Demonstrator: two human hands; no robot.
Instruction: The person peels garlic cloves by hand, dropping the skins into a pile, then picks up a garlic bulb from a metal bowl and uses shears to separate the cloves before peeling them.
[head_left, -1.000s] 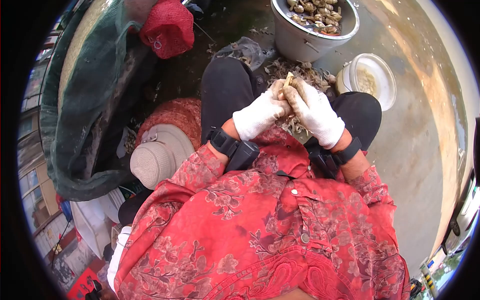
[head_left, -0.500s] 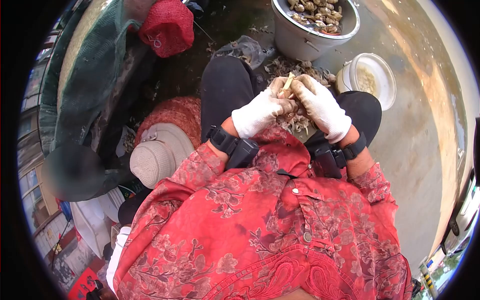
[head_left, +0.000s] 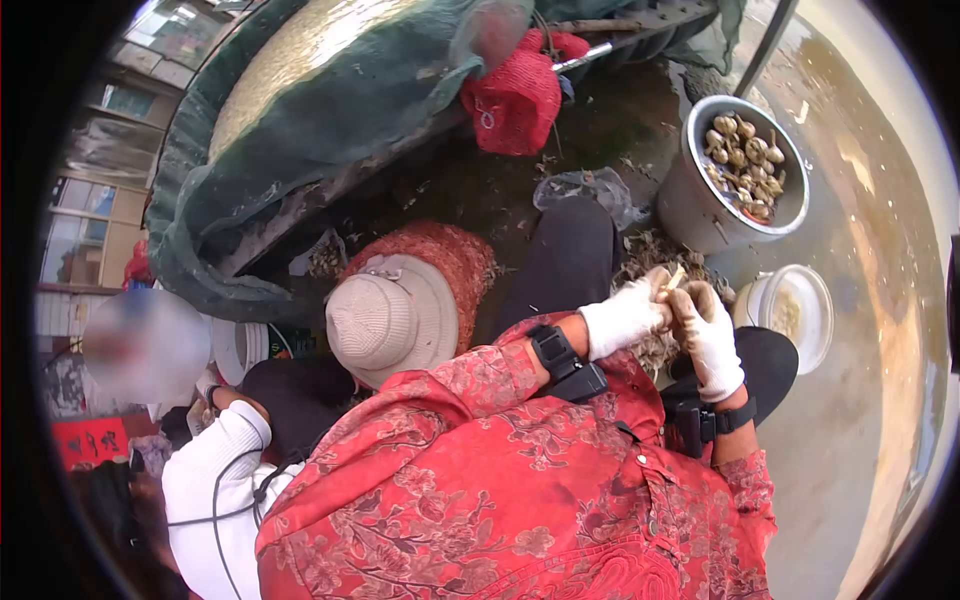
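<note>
Pinched between the fingertips of left hand [head_left: 630, 316] and right hand [head_left: 708, 342], a pale garlic piece [head_left: 677, 275] sits over loose husks [head_left: 648, 252]; sound handling calls for light, steady pressure, both hands close together, work kept above that litter

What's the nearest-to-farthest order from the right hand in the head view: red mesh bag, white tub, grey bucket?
1. White tub, right of the right hand.
2. Grey bucket, ahead.
3. Red mesh bag, ahead and left.
</note>
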